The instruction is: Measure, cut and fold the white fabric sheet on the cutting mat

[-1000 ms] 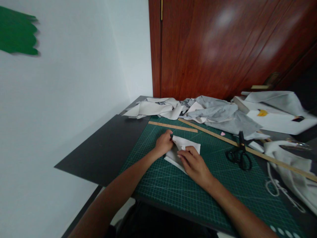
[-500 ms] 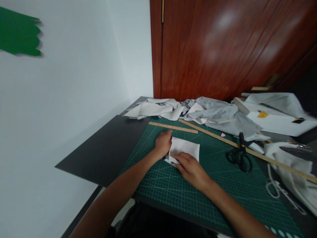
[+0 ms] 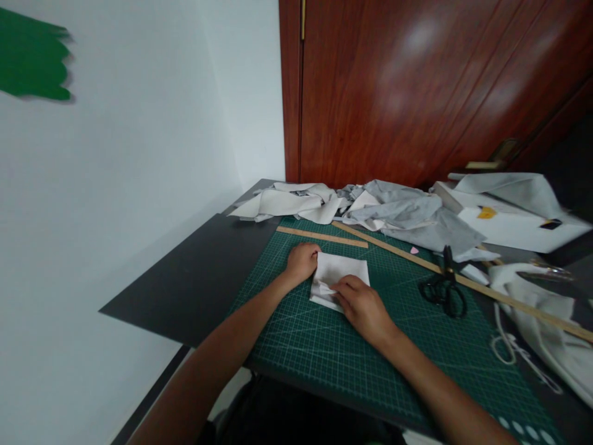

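My left hand (image 3: pixel 302 262) and right hand (image 3: pixel 360 303) lie flat and open on the white cloth (image 3: pixel 341 273) on the green mat (image 3: pixel 324 352). I should press evenly so the fold stays neat.

Head camera, single view.
Looks forward and down from close above the table (image 3: pixel 194 278), facing the corner wall.

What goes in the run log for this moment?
left hand flat at left edge of white fabric piece | right hand pressing its near edge | on cutting mat | scissors untouched
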